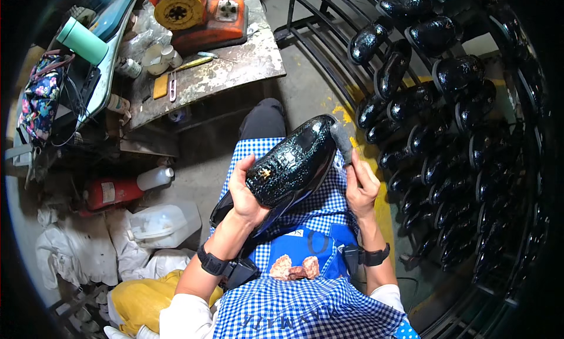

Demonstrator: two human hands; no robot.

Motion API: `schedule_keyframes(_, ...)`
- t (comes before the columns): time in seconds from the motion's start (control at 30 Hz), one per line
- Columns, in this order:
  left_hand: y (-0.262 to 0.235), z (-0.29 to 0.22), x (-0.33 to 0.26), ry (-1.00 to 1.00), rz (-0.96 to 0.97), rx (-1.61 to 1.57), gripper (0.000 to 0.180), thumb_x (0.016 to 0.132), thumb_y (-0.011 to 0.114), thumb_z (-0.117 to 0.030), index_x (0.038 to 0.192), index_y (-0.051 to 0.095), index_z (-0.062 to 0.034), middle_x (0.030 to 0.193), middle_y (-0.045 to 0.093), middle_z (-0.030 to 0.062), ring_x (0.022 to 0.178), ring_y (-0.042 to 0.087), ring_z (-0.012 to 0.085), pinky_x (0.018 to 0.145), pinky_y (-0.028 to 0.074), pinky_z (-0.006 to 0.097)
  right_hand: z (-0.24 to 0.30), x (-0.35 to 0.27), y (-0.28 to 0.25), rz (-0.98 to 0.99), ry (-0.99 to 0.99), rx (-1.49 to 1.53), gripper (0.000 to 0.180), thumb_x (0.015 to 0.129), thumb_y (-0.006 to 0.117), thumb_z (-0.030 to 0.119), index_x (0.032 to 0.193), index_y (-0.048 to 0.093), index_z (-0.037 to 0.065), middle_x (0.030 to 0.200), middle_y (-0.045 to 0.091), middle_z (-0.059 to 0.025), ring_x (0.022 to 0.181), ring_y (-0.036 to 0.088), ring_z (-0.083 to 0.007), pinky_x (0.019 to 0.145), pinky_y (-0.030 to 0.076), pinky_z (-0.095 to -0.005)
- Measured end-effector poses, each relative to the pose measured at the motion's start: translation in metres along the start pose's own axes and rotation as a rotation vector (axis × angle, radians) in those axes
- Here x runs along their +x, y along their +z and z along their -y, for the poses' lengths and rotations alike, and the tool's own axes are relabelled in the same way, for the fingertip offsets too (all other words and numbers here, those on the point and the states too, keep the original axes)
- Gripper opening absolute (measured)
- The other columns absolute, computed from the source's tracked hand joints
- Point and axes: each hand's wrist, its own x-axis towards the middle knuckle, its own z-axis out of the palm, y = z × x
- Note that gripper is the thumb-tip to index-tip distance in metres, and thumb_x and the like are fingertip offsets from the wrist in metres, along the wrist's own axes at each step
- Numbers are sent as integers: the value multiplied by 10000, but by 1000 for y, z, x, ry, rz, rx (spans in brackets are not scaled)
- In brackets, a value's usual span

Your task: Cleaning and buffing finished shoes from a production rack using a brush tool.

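A glossy black shoe (296,157) with a small gold-coloured ornament lies tilted over my lap, its rounded toe pointing away from me. My left hand (247,191) grips it near the ornament, thumb up along the side. In my right hand (361,183) is a narrow dark-grey strip (342,143), pinched at its lower end. The strip's upper part lies against the right edge of the shoe's toe; whether it is cloth or an abrasive piece I cannot tell. A blue-checked apron (329,213) spreads beneath the shoe.
At right stands a black metal rack (320,57) bearing many similar shoes (435,34). A worktable (205,83) ahead on the left carries an orange machine (211,25). Beside it are a green tumbler (82,41) and a floral bag (44,95). Lower left is a plastic jug (167,224).
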Motion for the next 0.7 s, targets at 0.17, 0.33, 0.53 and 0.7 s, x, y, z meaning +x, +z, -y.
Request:
schedule_keyframes(0.17, -2, 3, -3, -13, -4, 9, 534, 824, 364, -397, 1079, 557, 31, 1020, 613, 169, 903, 608, 287, 840, 477, 398, 20, 4, -4, 227, -429, 106, 337, 743, 539, -87, 1062, 595, 6, 686, 546, -123, 536, 513, -239, 472, 422, -314)
schedule_keyframes(0.33, -15, 19, -3, -28, 57, 20, 417, 862, 361, -267, 1095, 540, 29, 1036, 608, 163, 912, 609, 266, 844, 483, 376, 11, 6, -9, 80, -224, 17, 445, 627, 580, -59, 1044, 632, 87, 714, 576, -101, 561, 550, -210, 511, 452, -301)
schedule_keyframes(0.53, 1, 11, -8, -53, 39, 63, 352, 841, 431, -193, 1069, 545, 48, 1017, 609, 159, 911, 599, 248, 852, 470, 344, -82, -22, -27, -365, 426, 294, 350, 867, 525, 84, 1210, 461, 69, 761, 537, -9, 550, 424, -50, 480, 351, -200)
schedule_keyframes(0.7, 9, 23, -25, 54, 54, 882, 187, 801, 537, -118, 950, 571, -11, 817, 572, 29, 725, 528, 108, 685, 443, 269, -88, -45, -62, -386, 665, 656, 546, 849, 558, 62, 1338, 316, 71, 749, 491, 29, 546, 375, -10, 469, 294, -145)
